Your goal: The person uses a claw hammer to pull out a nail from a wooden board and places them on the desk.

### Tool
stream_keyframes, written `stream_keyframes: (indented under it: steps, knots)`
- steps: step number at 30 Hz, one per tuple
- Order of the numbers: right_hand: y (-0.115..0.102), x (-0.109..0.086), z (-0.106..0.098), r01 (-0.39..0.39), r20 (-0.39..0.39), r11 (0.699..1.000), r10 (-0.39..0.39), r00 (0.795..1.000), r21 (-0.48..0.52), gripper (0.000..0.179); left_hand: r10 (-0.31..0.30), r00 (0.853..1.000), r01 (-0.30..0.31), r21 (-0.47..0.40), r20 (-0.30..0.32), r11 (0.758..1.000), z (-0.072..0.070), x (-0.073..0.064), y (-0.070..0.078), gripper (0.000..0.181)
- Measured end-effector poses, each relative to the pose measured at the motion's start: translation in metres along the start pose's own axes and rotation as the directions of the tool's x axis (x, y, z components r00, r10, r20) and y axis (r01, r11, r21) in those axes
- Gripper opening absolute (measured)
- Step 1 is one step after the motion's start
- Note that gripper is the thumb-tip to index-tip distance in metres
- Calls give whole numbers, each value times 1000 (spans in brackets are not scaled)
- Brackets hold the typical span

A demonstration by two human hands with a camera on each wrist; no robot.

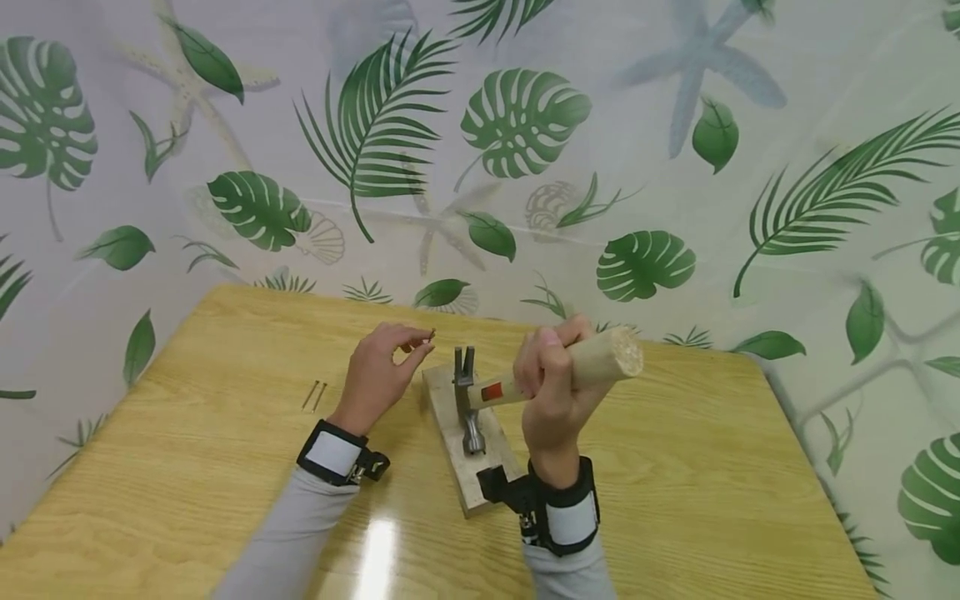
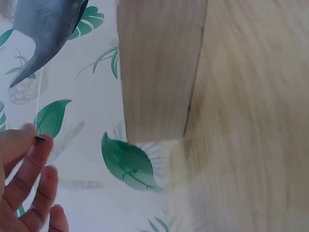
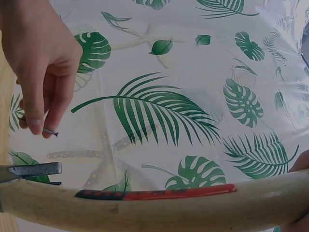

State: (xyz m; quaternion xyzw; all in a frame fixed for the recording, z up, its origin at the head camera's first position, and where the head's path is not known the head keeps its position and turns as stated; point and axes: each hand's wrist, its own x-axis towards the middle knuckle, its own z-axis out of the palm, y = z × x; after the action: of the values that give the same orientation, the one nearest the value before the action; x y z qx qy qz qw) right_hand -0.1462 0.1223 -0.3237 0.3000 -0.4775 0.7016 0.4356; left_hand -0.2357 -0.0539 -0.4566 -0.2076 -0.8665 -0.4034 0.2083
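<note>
My right hand (image 1: 553, 400) grips the pale wooden handle of a claw hammer (image 1: 521, 390), its butt end pointing up to the right. The steel hammer head (image 2: 46, 34) overlaps the wooden board (image 1: 450, 433) in the head view, claw toward the far side. Between thumb and index finger, my left hand (image 1: 375, 375) pinches a small nail (image 3: 50, 132), whose flat head sticks out past the fingertips. This hand is beside the board's far end, left of the hammer. The board (image 2: 161, 72) lies lengthwise on the table.
Two more nails (image 1: 319, 397) lie side by side on the wood-grain table (image 1: 240, 392), left of my left hand. Behind the table's far edge hangs a leaf-patterned sheet (image 1: 525, 200). A black wrist strap with a camera sits on each wrist.
</note>
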Motion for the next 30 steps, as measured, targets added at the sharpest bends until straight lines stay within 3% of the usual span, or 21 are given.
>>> stream_keyframes:
  steps: [5, 12, 17, 21, 30]
  knots:
    - [1, 0, 1, 5, 3, 1000, -5, 1000, 9, 29, -168, 983, 165, 53, 68, 985, -28, -17, -11, 20]
    - [1, -1, 2, 1, 0, 1000, -1, 1000, 17, 29, -339, 933, 305, 229, 125, 924, -65, -42, -38, 11]
    - [0, -3, 7, -13, -11, 1000, 13, 1000, 6, 29, -423, 893, 354, 345, 152, 870, -77, -49, -50, 9]
    - [1, -4, 9, -19, 2, 1000, 19, 1000, 5, 28, -463, 872, 372, 403, 157, 836, -78, -49, -54, 10]
    - [2, -3, 10, 3, 8, 1000, -3, 1000, 5, 30, -476, 866, 352, 489, 153, 798, -75, -50, -56, 23]
